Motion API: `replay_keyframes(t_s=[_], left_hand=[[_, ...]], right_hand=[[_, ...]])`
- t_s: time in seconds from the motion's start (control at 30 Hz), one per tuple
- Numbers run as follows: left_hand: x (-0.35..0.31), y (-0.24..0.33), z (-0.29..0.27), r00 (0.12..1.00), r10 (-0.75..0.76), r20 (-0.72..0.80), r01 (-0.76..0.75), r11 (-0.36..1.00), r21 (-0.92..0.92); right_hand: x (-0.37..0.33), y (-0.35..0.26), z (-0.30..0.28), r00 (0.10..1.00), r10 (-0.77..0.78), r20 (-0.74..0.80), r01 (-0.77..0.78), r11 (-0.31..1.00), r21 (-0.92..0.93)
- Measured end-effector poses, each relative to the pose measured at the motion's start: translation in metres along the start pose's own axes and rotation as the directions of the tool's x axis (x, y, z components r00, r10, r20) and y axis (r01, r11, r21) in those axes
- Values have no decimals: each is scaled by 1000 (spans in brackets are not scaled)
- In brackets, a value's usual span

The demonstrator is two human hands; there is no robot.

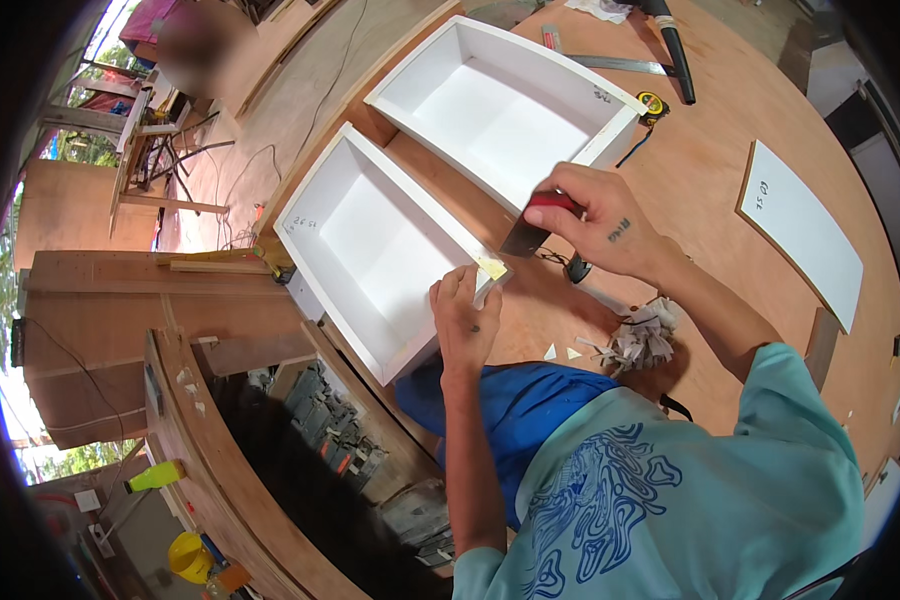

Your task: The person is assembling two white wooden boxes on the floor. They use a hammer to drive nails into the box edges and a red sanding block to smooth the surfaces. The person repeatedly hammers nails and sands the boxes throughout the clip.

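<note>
My right hand grips the red handle of a putty knife, its broad dark blade angled down beside the near corner of a white drawer box. My left hand is closed over that box's near wall, fingers on the inner side and thumb toward the outside. Close to the left fingertips, a yellowish patch covers the corner of the rim; its material is unclear. A second white drawer box, also open-topped, lies beyond the blade. A small dark object rests just below my right hand.
On the wooden bench are a tape measure, a metal square, a black-handled tool, a white panel and a crumpled rag. Hardware fills an open compartment at lower left. Cords cross the floor beyond.
</note>
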State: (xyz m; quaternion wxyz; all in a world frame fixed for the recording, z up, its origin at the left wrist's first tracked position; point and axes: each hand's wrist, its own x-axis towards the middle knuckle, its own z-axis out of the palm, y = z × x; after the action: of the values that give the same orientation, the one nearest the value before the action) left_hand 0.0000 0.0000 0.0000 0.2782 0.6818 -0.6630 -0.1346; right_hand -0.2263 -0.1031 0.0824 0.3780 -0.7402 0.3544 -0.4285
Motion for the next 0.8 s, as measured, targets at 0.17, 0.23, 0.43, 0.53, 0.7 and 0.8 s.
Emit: replay_keyframes(t_s=[0.17,0.23,0.43,0.53,0.7,0.8], left_hand=[[-3,-4,10,992,43,-116,-45,999,-19],[-1,-2,6,994,26,-106,-25,1000,17],[6,14,14,990,10,-144,-13,1000,-16],[7,24,19,991,18,-131,-13,999,35],[9,27,38,959,133,-251,-57,956,286],[8,30,45,951,115,-287,-13,943,334]], right_hand=[[16,-2,7,999,-44,23,46,994,-101],[12,4,10,996,54,66,-45,990,-131],[-50,45,-5,940,323,115,-305,941,-148],[-84,52,-20,744,659,111,-666,744,49],[-129,98,-39,588,791,-169,-778,610,148],[-136,118,-58,534,822,-197,-811,564,155]])
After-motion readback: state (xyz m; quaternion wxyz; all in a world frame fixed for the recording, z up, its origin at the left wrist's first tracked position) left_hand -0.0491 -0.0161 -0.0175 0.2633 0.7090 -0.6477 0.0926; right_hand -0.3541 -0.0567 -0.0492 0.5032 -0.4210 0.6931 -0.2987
